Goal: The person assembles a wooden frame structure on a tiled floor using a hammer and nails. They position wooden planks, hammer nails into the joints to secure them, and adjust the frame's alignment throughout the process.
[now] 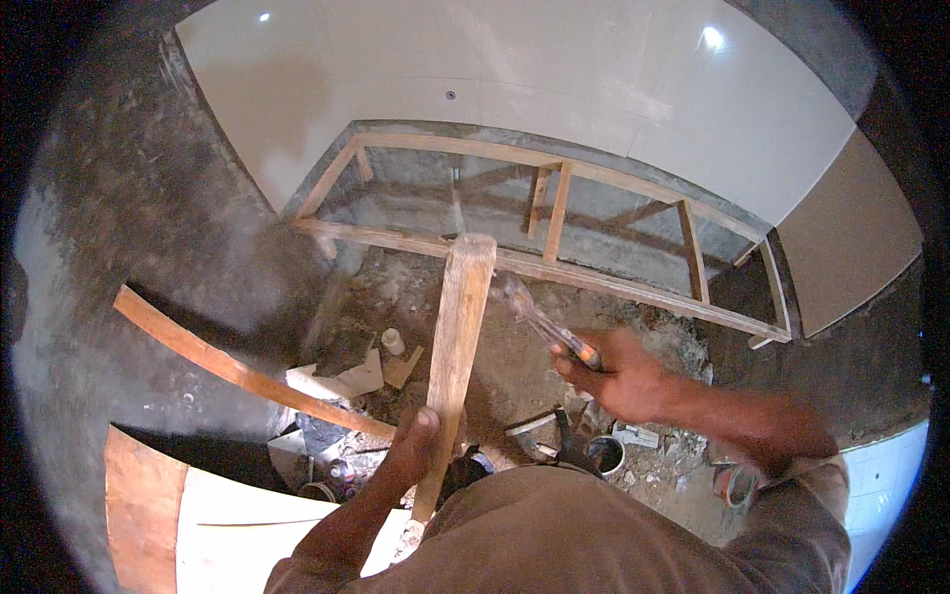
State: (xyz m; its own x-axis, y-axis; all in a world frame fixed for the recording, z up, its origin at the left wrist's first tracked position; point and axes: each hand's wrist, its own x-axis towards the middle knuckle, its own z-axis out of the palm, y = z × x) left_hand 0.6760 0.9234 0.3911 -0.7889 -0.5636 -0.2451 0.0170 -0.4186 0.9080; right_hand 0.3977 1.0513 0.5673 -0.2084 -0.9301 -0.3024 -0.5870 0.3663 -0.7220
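Observation:
My left hand [420, 438] is closed around the lower part of a thick wooden post [457, 327], which stands up in front of my body with its squared end at the top. In my right hand [623, 376] is a dark hand tool with orange on its handle [554, 335]. Motion blurs this tool, so its exact kind is unclear. Its far end points up and left, close to the post's upper right side; whether they touch I cannot tell.
A long wooden frame [554, 213] stands against the tiled wall [554, 79]. A curved-looking plank [247, 374] and a pale board [247, 535] lie at the left. Rubble, a white cup [393, 342], a dark bucket [606, 453] and another bucket [734, 486] are on the floor.

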